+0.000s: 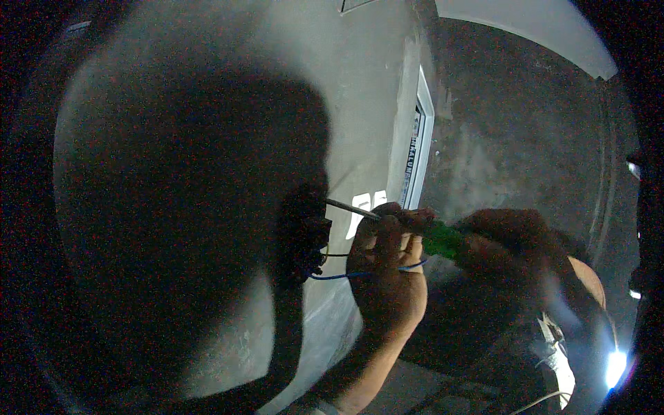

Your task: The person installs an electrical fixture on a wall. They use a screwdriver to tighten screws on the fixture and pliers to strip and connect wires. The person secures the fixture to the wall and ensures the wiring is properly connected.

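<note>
A screwdriver with a thin metal shaft (353, 209) and a green handle (443, 240) is held sideways, its shaft pointing left toward the wall. My right hand (508, 232) is closed round the handle. Bent fingers of my left hand (387, 273) close on the shaft near the handle. Left of it, a dark electrical fitting (315, 245) sits at the wall, with a blue wire (335, 277) and a dark wire (337, 255) running from it to my left hand. Deep shadow hides the screwdriver's tip and most of the fitting.
A grey plastered wall (242, 339) carries a large dark shadow. Behind my hands stands a pale window frame (427, 114) near the room's corner. A bright lamp (615, 369) shines at the lower right, beside a torn white piece (559, 353).
</note>
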Motion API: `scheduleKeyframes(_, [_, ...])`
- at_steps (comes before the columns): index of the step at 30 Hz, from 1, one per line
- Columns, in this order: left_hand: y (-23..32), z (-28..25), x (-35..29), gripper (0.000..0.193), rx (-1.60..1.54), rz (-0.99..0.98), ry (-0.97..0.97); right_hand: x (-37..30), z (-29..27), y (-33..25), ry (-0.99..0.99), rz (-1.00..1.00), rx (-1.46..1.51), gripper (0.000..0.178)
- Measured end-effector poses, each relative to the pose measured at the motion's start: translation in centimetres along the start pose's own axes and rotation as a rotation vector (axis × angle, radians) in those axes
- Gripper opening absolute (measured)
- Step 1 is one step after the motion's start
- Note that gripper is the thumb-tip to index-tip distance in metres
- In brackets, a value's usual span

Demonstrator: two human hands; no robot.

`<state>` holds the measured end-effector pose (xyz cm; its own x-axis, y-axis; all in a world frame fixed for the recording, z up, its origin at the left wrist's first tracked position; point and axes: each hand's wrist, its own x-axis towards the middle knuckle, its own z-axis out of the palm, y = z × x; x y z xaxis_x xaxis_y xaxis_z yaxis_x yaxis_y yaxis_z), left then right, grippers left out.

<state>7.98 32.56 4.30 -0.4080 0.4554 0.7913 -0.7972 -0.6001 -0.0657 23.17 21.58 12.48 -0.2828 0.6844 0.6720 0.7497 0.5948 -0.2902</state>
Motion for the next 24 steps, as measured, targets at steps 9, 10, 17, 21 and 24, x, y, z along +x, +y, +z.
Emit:
scheduleKeyframes(9, [1.2,-0.5,-0.2,0.013,0.912,0.326,-0.09,0.7,1.2,-0.8,0.043,-0.184,-0.292,0.034])
scheduleKeyframes(10, [1.4,-0.6,-0.1,0.011,1.132,0.416,-0.144,0.8,1.2,-0.8,-0.02,-0.073,-0.144,0.034])
scheduleKeyframes(17, [1.6,-0.6,0.3,0.013,1.305,0.492,-0.162,0.2,2.3,0.2,0.234,-0.589,-0.841,0.033])
scheduleKeyframes(21, [1.6,-0.4,0.5,0.011,1.27,0.551,-0.185,0.9,1.9,-0.1,0.045,-0.255,-0.446,0.034])
scheduleKeyframes(24, [1.6,-0.5,0.6,0.005,1.365,0.461,-0.156,1.0,1.6,-1.4,0.029,-0.108,0.006,0.035])
